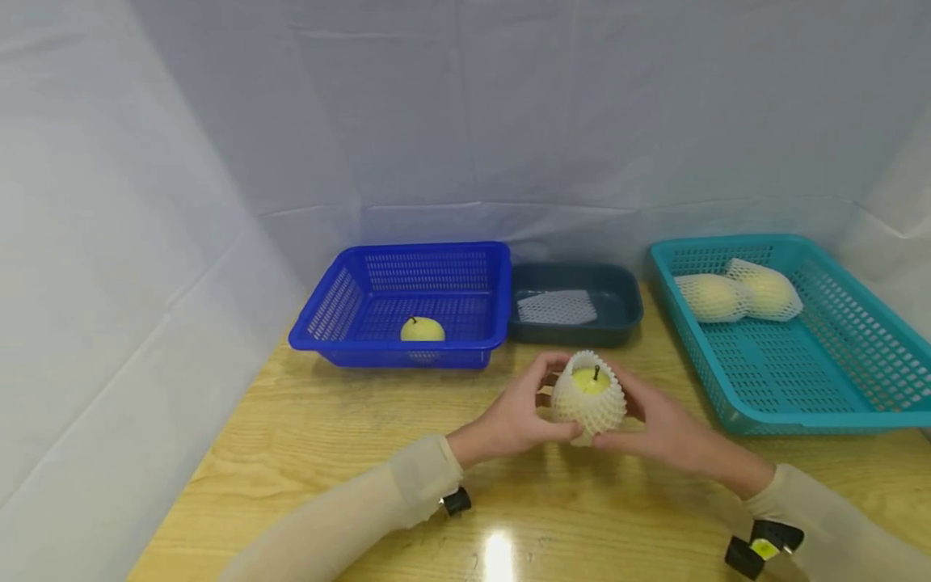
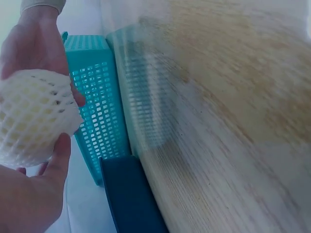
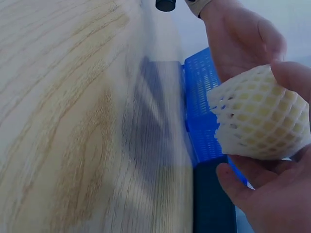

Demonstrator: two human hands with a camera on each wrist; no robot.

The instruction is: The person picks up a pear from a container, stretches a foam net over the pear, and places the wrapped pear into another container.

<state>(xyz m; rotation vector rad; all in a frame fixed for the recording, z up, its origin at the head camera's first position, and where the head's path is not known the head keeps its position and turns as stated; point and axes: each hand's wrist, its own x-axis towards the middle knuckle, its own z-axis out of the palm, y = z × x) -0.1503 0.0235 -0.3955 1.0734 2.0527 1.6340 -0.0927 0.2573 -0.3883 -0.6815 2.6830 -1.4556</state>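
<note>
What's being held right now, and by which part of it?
A net-sleeved fruit, held around its opposite sides by the left grip and right grip.

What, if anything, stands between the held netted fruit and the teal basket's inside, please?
Only the right hand, gripping the netted fruit, and the teal basket's left wall stand between; nothing else visible does.

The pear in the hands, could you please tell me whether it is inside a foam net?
Inside: the foam net surrounds the pear, whose top and stem show through the net's open end.
</note>
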